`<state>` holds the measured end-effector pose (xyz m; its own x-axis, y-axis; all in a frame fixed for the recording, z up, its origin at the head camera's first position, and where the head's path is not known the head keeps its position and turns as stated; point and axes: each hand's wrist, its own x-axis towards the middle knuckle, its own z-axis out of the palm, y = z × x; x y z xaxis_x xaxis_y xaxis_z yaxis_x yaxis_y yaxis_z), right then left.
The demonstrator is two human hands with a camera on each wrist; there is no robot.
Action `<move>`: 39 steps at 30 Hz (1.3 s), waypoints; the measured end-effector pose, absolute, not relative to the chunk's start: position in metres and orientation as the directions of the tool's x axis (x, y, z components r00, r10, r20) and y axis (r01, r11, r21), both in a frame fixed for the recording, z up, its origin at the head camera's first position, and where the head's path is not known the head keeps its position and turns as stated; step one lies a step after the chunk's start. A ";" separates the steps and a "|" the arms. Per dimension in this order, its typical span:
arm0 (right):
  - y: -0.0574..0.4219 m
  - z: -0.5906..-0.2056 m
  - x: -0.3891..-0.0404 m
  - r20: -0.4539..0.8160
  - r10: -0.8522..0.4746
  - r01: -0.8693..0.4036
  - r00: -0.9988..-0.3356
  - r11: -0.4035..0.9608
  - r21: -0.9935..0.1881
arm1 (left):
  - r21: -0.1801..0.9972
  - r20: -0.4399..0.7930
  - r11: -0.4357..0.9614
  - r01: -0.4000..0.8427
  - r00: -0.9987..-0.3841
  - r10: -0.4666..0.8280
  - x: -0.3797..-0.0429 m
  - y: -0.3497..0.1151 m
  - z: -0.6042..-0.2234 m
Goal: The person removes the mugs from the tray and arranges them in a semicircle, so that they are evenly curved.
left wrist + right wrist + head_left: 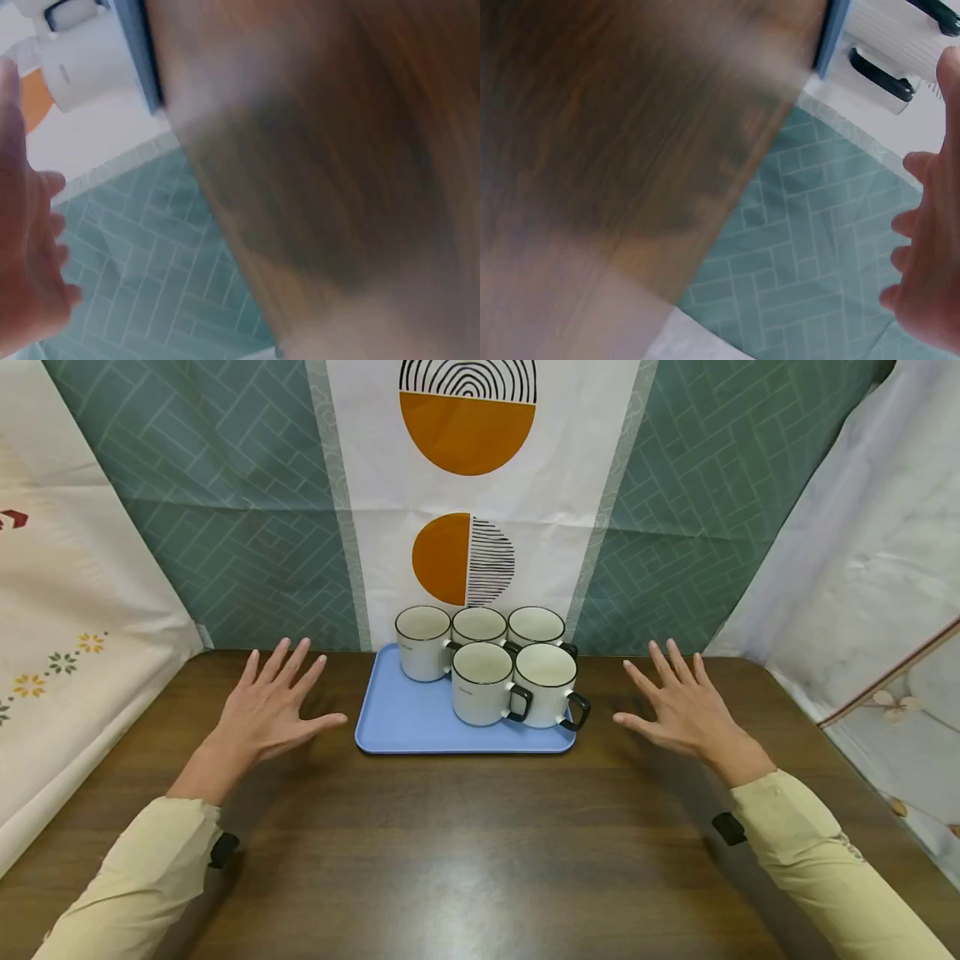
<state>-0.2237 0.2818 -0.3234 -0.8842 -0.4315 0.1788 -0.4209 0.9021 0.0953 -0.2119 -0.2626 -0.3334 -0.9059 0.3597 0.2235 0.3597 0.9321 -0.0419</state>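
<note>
Several white mugs with black rims and black handles stand upright on a blue tray [405, 718] at the back of the table. A front mug [480, 693] and its right-hand neighbour [546, 685] stand before a back row, whose left mug [422, 647] is nearest the left hand. My left hand [273, 706] is spread over the table to the left of the tray, fingers straight, holding nothing. On the other side, my right hand [682, 706] is spread the same way, apart from the mugs. In the left wrist view a mug [90, 64] shows beyond the thumb.
The brown wooden table [450, 843] reaches back to a hanging green cloth [247, 552] with a white patterned panel [375, 468]. White cloths hang at the left [82, 610] and right [862, 577]. Both forearms wear pale yellow sleeves [142, 868] with dark wristbands [223, 850].
</note>
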 end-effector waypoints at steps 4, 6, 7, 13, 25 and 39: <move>0.274 -0.325 -0.221 0.151 -0.434 -0.452 -0.888 0.886 -0.109 | 0.168 0.127 0.943 0.286 -0.955 0.267 -0.212 -0.254 -0.330; 0.268 -0.326 -0.220 0.149 -0.424 -0.448 -0.893 0.864 -0.228 | 0.267 0.076 0.932 0.245 -0.969 0.233 -0.213 -0.247 -0.328; 0.265 -0.328 -0.220 0.158 -0.416 -0.445 -0.895 0.847 -0.290 | 0.314 0.056 0.921 0.232 -0.973 0.226 -0.214 -0.244 -0.328; 0.243 -0.333 -0.220 0.204 -0.328 -0.381 -0.923 0.692 -0.613 | 0.513 -0.028 0.843 0.162 -0.978 0.205 -0.224 -0.222 -0.334; 0.217 -0.340 -0.225 0.036 -0.280 -0.135 -0.959 0.343 -0.930 | 0.755 -0.184 0.648 -0.101 -0.981 0.062 -0.239 -0.199 -0.352; 0.207 -0.355 -0.237 -0.007 -0.354 -0.094 -0.935 0.267 -0.959 | 0.801 -0.167 0.587 -0.117 -0.985 0.032 -0.243 -0.193 -0.359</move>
